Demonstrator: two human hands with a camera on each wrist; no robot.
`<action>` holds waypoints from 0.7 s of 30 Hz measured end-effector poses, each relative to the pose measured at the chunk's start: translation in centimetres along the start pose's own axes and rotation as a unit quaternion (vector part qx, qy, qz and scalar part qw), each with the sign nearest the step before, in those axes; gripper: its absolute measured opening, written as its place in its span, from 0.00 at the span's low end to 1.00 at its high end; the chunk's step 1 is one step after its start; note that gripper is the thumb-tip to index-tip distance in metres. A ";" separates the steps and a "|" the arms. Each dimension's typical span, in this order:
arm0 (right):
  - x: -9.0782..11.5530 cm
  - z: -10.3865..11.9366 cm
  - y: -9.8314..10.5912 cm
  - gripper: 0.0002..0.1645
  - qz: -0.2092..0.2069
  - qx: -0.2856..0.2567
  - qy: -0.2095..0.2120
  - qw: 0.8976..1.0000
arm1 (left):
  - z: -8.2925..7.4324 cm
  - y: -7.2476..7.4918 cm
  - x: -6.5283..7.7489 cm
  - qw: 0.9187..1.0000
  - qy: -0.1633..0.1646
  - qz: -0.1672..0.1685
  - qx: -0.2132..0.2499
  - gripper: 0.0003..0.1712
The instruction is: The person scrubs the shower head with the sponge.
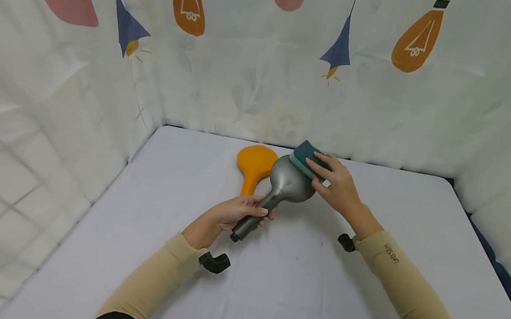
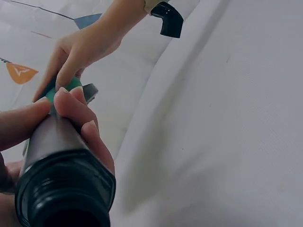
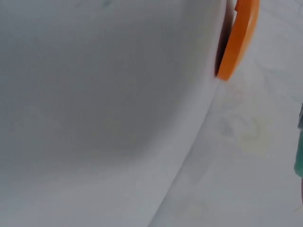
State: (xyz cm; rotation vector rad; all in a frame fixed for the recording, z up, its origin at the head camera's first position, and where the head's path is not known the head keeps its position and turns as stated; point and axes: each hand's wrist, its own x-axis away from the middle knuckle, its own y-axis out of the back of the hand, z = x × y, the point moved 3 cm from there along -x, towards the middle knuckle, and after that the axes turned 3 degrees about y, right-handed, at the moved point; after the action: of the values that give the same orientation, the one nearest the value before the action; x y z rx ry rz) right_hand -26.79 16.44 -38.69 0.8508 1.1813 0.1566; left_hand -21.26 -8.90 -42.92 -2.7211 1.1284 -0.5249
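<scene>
My left hand grips the handle of a grey shower head, its round head tilted up and away above the table. In the left wrist view the dark threaded end of the handle faces the camera, with fingers wrapped around it. My right hand holds a two-tone green sponge by its darker side, the lighter layer laid against the upper rim of the head. Only a sliver of the sponge shows at the edge of the right wrist view.
An orange paddle-shaped thing with a handle lies on the white table, behind the shower head and left hand. Curtains printed with lamps and bulbs stand along the table's back and sides.
</scene>
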 end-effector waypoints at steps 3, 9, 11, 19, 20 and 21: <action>0.2 0.5 -0.1 0.28 -0.004 -0.004 0.003 1.000 | -0.2 -0.1 -0.3 1.000 0.001 0.002 -0.007 0.23; -0.6 4.1 -0.7 0.31 0.050 -0.001 0.144 0.988 | -0.4 -0.3 -1.0 1.000 0.014 0.003 -0.017 0.26; -1.0 4.0 -0.7 0.31 0.064 0.002 0.162 0.985 | -0.4 -0.4 -1.2 1.000 0.019 -0.002 -0.020 0.27; -2.5 -1.4 0.3 0.26 0.062 -0.016 0.036 0.997 | -0.3 -0.4 -1.0 0.999 0.023 -0.010 -0.030 0.27; -2.7 -1.3 0.2 0.26 0.065 -0.016 0.032 0.997 | -0.3 -0.5 -1.0 0.999 0.024 -0.014 -0.028 0.27; -2.9 -1.0 -0.1 0.26 0.068 -0.015 0.036 0.997 | -0.2 -0.5 -0.9 0.999 0.026 -0.017 -0.029 0.27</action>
State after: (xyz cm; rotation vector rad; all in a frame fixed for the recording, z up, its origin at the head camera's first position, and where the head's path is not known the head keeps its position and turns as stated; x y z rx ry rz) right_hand -28.85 15.40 -36.70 0.9057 1.1847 0.3185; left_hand -21.61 -7.91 -42.89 -2.7961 1.1288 -0.5801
